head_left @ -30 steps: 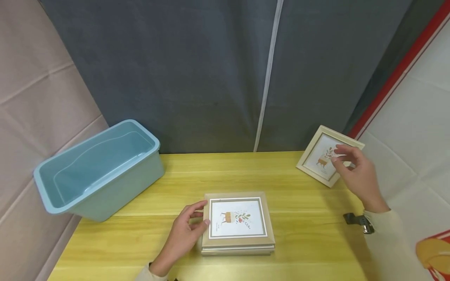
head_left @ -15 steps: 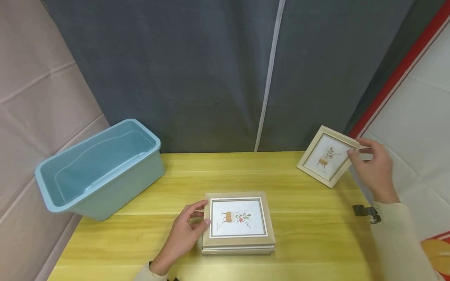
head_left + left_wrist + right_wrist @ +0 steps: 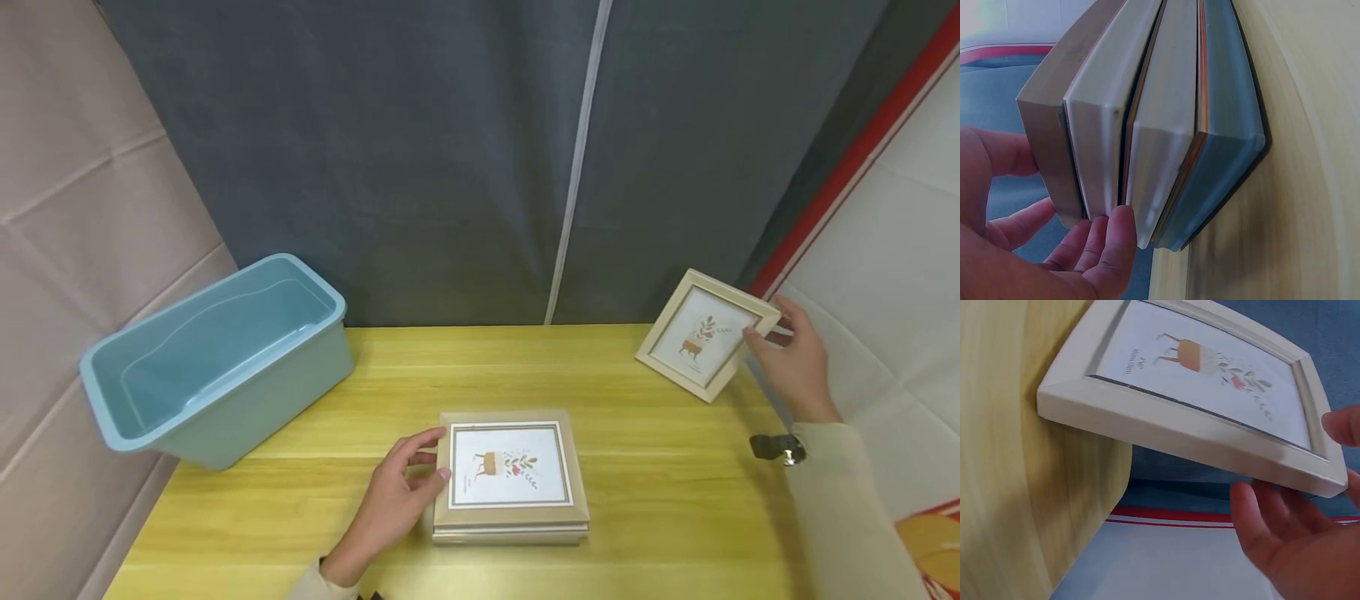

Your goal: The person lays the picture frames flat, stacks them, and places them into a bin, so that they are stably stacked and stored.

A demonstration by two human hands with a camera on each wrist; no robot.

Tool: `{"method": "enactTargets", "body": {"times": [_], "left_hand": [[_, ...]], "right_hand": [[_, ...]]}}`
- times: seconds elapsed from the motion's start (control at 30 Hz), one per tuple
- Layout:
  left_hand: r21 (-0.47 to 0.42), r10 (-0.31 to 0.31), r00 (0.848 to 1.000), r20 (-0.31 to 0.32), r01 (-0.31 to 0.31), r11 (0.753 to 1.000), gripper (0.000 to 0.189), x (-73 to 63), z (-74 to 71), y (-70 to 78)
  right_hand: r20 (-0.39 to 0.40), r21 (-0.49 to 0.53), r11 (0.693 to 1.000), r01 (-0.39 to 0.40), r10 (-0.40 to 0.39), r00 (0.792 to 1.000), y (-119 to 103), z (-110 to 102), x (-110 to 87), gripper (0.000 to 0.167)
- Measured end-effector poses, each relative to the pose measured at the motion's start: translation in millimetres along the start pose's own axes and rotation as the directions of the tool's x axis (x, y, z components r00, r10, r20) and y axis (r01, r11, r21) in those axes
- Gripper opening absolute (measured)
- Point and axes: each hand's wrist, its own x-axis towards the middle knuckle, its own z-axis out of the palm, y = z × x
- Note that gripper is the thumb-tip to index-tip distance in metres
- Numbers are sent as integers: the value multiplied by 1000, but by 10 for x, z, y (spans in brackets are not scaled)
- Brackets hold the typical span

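Note:
A picture frame (image 3: 701,333) with a deer-and-plant print stands leaning at the back right of the table. My right hand (image 3: 795,367) is at its right upper corner, thumb over the front edge and fingers behind; the right wrist view shows this frame (image 3: 1191,434) tilted, the fingers (image 3: 1272,515) curled beneath its edge. Nearer the front lies a stack of picture frames (image 3: 510,471), a similar print on top. My left hand (image 3: 393,492) rests against the stack's left side with relaxed fingers. In the left wrist view its fingertips (image 3: 1119,225) touch the stacked edges (image 3: 1160,144).
A light blue plastic bin (image 3: 225,367) stands at the back left of the wooden table (image 3: 480,367). A dark grey cloth (image 3: 412,167) hangs behind the table. Pale walls close in on both sides, the right one with a red band.
My right hand has moved from in front of the leaning picture frame to its right edge, thumb in front and fingers behind. The left hand and the stack have stayed put.

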Motion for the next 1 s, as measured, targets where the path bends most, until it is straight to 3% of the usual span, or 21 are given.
{"method": "enactTargets", "body": {"times": [0.4,0.77,0.87,1.0], "left_hand": [[13,-2,1000,0,2,1000,55,2,-2,-4],[18,-13,1000,2,13,1000,56,-3,-20,-18],[17,-13,1000,6,13,1000,55,1,-13,-18],[20,-10,1000,10,10,1000,55,13,1,-13]], "right_hand": [[59,136,990,43,-52,997,74,21,-39,63],[70,291,955,65,-89,994,-83,104,-218,62],[61,380,922,82,-113,992,-133,125,-264,63],[59,517,851,89,-140,988,-229,130,-329,62]]}}
